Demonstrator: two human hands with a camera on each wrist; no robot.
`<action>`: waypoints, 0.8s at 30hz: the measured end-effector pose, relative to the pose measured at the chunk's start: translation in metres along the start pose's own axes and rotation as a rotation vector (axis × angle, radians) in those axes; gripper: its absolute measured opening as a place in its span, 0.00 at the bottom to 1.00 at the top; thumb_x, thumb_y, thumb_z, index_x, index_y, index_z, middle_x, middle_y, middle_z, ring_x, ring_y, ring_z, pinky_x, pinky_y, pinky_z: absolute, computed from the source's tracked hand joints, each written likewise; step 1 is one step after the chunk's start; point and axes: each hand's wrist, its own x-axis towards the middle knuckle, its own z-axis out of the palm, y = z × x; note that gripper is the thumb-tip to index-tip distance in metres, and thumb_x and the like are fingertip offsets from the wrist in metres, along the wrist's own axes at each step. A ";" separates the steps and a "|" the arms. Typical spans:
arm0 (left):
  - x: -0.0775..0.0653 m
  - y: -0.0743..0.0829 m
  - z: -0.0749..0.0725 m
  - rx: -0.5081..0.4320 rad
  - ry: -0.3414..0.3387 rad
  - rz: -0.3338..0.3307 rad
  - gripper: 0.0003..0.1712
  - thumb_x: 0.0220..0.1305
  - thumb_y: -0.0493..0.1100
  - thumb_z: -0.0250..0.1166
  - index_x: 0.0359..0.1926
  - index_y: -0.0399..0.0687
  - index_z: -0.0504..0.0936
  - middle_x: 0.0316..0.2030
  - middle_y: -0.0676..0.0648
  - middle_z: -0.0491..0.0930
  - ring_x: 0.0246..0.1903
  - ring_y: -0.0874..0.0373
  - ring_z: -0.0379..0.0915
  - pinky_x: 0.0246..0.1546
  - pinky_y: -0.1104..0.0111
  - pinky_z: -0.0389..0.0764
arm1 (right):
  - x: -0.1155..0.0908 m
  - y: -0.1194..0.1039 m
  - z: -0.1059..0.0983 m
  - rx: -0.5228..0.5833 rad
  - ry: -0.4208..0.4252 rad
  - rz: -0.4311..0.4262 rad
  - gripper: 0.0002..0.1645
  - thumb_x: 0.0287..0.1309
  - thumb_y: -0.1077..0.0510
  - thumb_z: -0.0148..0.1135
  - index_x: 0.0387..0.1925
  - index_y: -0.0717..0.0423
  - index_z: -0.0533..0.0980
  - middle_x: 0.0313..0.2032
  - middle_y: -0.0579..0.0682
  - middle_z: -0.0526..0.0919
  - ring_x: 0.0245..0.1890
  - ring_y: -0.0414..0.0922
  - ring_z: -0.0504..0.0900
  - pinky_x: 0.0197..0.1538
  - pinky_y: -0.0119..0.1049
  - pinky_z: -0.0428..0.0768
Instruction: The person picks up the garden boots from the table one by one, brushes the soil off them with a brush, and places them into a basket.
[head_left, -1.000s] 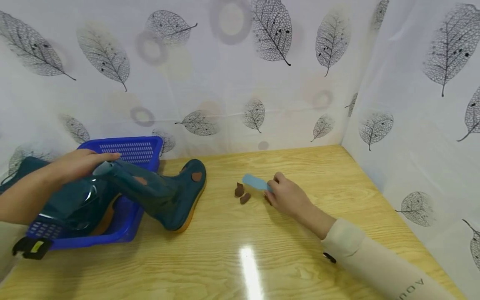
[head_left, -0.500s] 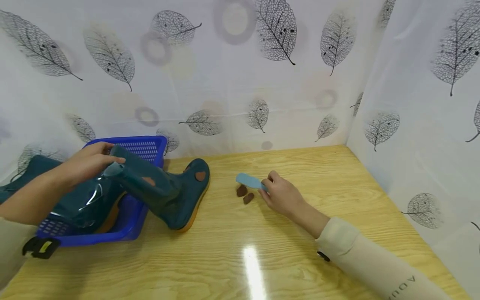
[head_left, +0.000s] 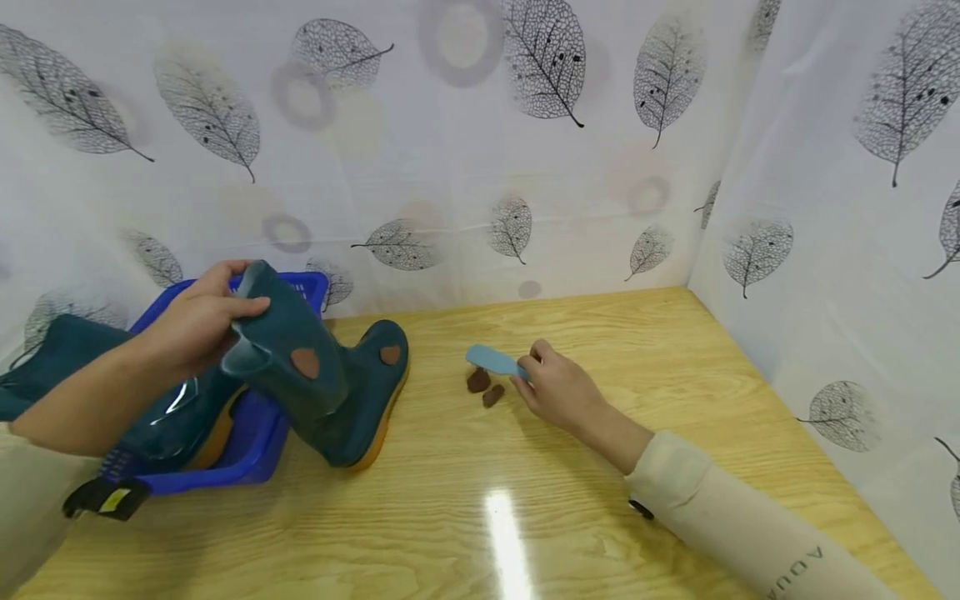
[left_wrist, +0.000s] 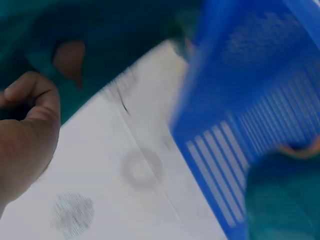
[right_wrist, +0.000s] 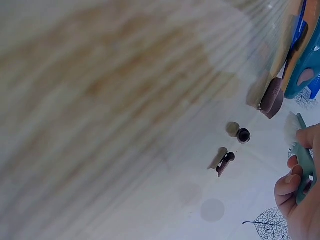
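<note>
the left hand (head_left: 206, 317) grips the top of a dark green boot (head_left: 371, 408) on the left side of the table (head_left: 600, 500): the thumb lies across the near face of the shaft, while the other fingers go behind its rim, and how tightly they close there i cannot tell. that boot sits toward nine o'clock, beside a blue basket (head_left: 258, 467), its shaft leaning to ten o'clock over the basket's edge, its toe toward one o'clock, brown patches (head_left: 305, 363) on its side. a second boot (head_left: 180, 425) lies in the basket, below the left forearm. the right hand (head_left: 558, 383), near the middle of the table, pinches the handle of a light blue brush (head_left: 493, 359) between thumb and fingers, the fingers curled in close together; the brush points between nine and ten o'clock from the hand, its white bristles (right_wrist: 291, 130) showing in the right wrist view. brown lumps (head_left: 478, 381) lie at six o'clock from the brush head; whether the bristles touch one i cannot tell.
</note>
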 end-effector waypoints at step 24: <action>-0.030 -0.002 0.037 0.156 -0.115 0.089 0.38 0.80 0.44 0.44 0.77 0.44 0.33 0.63 0.24 0.64 0.47 0.54 0.83 0.43 0.59 0.85 | 0.003 -0.005 0.003 0.024 0.019 0.013 0.12 0.60 0.55 0.69 0.38 0.61 0.83 0.34 0.53 0.74 0.21 0.37 0.72 0.23 0.27 0.73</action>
